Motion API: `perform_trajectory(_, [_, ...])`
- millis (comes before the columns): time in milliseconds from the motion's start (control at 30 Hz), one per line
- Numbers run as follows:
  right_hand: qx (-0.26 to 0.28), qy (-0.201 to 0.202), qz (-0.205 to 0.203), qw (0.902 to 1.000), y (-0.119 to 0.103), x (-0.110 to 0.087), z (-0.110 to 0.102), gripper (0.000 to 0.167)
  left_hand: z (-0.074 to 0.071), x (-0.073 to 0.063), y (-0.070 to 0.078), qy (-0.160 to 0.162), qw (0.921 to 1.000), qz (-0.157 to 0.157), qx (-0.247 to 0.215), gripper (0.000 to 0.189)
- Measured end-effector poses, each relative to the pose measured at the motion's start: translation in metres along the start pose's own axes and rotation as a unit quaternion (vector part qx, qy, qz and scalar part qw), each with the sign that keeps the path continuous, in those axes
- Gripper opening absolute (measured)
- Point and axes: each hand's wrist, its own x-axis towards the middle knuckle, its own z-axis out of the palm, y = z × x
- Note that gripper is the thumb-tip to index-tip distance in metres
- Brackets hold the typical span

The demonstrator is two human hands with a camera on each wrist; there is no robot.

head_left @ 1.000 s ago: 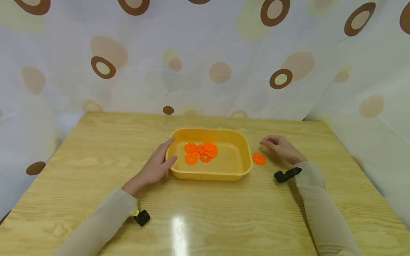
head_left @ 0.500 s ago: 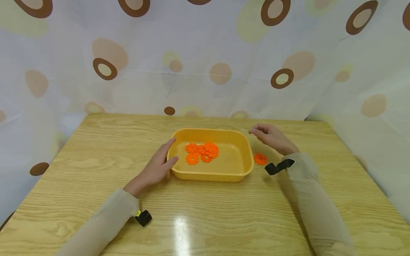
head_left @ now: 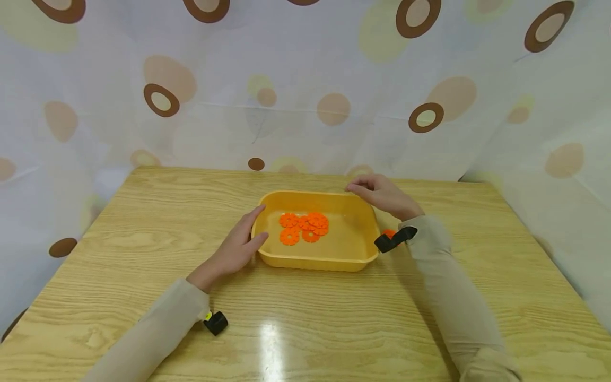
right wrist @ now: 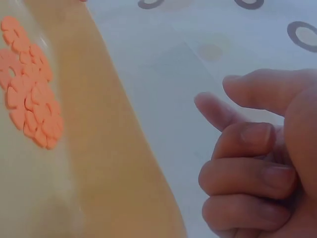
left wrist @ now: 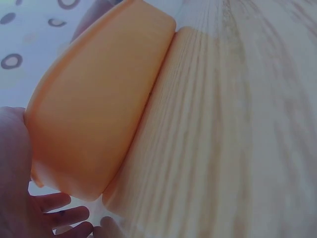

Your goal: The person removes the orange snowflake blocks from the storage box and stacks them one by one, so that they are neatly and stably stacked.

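Note:
A yellow plastic tray (head_left: 350,245) stands on the table with several orange notched discs (head_left: 285,240) inside, some overlapping. My left hand (head_left: 229,252) holds the tray's left end, its thumb over the rim. In the left wrist view that hand's other fingers (left wrist: 67,216) lie outside the tray wall. Over the tray's far right corner is my right hand (head_left: 384,197), holding nothing. The right wrist view shows its thumb and forefinger apart and the remaining fingers (right wrist: 242,176) bent. One more orange disc (head_left: 389,232) lies on the table right of the tray, partly hidden behind the right wrist.
The tray rests on a light wooden table (head_left: 310,313). A white cloth (head_left: 296,132) with brown and beige spots hangs behind and beside it. Small black devices sit at the left sleeve (head_left: 176,307) and right sleeve (head_left: 439,260).
My right hand has moved left and away from me, from beside the loose disc to over the tray's far right corner. The left hand keeps its hold on the tray.

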Motion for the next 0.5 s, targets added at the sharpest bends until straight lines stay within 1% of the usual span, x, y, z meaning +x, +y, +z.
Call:
perform_trajectory(167, [-0.002, -0.02, -0.004, 0.9998, -0.006, 0.008, 0.007, 0.034, 0.0, 0.0, 0.001, -0.001, 1.0, -0.003, 0.001, 0.064])
perform_trajectory(400, [-0.026, -0.055, 0.0, 0.9981, -0.011, 0.017, 0.015, 0.037, -0.001, 0.0, 0.001, -0.004, 1.0, -0.008, -0.004, 0.064])
perform_trajectory(500, [-0.031, -0.064, 0.002, 0.9975, -0.011, 0.02, 0.02, 0.036, 0.0, 0.0, 0.001, -0.002, 1.0, -0.005, -0.002, 0.064])
